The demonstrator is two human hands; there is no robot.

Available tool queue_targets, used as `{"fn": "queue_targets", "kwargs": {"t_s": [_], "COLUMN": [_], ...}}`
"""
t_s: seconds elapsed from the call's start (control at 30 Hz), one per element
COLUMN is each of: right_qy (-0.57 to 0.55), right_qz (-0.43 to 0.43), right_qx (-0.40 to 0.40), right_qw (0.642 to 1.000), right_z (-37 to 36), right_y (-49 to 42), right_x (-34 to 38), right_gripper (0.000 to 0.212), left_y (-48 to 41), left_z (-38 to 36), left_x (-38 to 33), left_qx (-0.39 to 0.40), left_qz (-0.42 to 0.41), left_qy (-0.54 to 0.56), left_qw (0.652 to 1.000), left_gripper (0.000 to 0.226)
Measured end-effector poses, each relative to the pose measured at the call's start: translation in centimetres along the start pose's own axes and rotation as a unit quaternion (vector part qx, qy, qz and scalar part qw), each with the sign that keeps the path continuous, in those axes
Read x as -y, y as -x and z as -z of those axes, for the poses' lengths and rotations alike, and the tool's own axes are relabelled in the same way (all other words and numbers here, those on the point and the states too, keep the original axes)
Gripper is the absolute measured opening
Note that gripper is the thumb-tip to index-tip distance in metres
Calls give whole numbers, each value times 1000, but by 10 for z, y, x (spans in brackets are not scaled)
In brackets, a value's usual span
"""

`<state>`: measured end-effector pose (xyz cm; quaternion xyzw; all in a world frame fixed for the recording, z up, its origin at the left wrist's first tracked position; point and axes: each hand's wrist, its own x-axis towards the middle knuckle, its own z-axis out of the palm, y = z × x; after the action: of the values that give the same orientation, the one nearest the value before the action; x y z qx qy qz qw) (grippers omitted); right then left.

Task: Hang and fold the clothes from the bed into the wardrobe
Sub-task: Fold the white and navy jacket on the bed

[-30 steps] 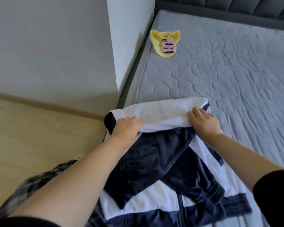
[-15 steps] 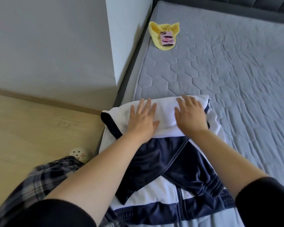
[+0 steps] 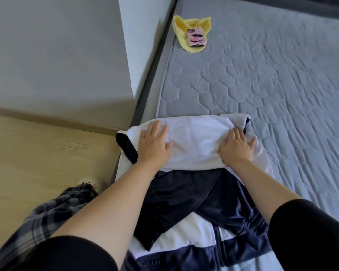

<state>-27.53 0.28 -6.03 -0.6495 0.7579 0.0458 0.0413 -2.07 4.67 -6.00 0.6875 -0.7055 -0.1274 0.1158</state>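
Note:
A navy and white track jacket [image 3: 194,202] lies on the near left corner of the grey quilted mattress [image 3: 262,85], its white upper part folded down over the navy sleeves. My left hand [image 3: 155,144] lies flat with spread fingers on the left of the white fold. My right hand [image 3: 236,148] presses flat on the right of the same fold. The jacket's hem and zip reach toward me at the bottom of the view.
A yellow cloth [image 3: 192,33] with a pink phone [image 3: 196,37] on it lies far up the mattress near its left edge. A white wall or cabinet corner [image 3: 129,45] stands left of the bed. Wooden floor [image 3: 37,153] and plaid trousers [image 3: 47,218] show at left.
Both hands gripped the white edge a second ago, then flattened on the fold. Since half a second ago they have slid apart toward the fold's two ends.

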Motion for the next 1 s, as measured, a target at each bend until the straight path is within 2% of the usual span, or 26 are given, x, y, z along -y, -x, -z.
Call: {"fn": "queue_targets", "kwargs": {"t_s": [0.1, 0.2, 0.27, 0.33, 0.4, 0.5, 0.57, 0.63, 0.7, 0.77, 0.83, 0.9, 1.0], "right_qy": [83, 79, 75, 97, 124, 181, 207, 211, 172, 90, 17, -11, -39], "right_qz": [27, 179, 267, 275, 233, 205, 190, 180, 177, 186, 212, 236, 261], "right_qx": [-24, -47, -6, 65, 136, 179, 143, 53, -58, -160, -221, -243, -263], "right_qw": [996, 980, 961, 954, 955, 945, 949, 959, 967, 965, 952, 941, 928], "right_z": [24, 40, 50, 60, 69, 82, 90, 98, 110, 125, 137, 138, 121], "right_y": [-11, -28, -43, -59, -72, -77, -76, -75, -76, -77, -71, -55, -23], "right_x": [24, 45, 53, 55, 53, 54, 57, 58, 55, 54, 55, 50, 28], "right_gripper": [71, 87, 84, 74, 68, 57, 44, 25, 9, 12, 15, 14, 7], "left_y": [-29, -50, -57, -62, -64, -64, -63, -61, -59, -59, -53, -38, -6], "left_z": [18, 29, 35, 42, 49, 63, 73, 86, 99, 114, 125, 127, 117], "left_x": [8, 20, 25, 29, 34, 36, 29, 18, 10, 8, 7, 5, 6], "left_qx": [46, 112, 125, 143, 184, 259, 232, 132, 8, -107, -171, -157, -64], "left_qz": [-30, 0, -7, -34, -43, -21, -1, 20, 23, 14, 8, -17, -77], "left_qy": [-61, -40, -23, 15, 48, -6, -64, -98, -116, -116, -120, -130, -146], "left_qw": [997, 993, 992, 989, 981, 966, 971, 986, 993, 987, 978, 979, 984], "left_gripper": [80, 103, 106, 100, 87, 55, 31, 14, 16, 19, 20, 20, 16]}}
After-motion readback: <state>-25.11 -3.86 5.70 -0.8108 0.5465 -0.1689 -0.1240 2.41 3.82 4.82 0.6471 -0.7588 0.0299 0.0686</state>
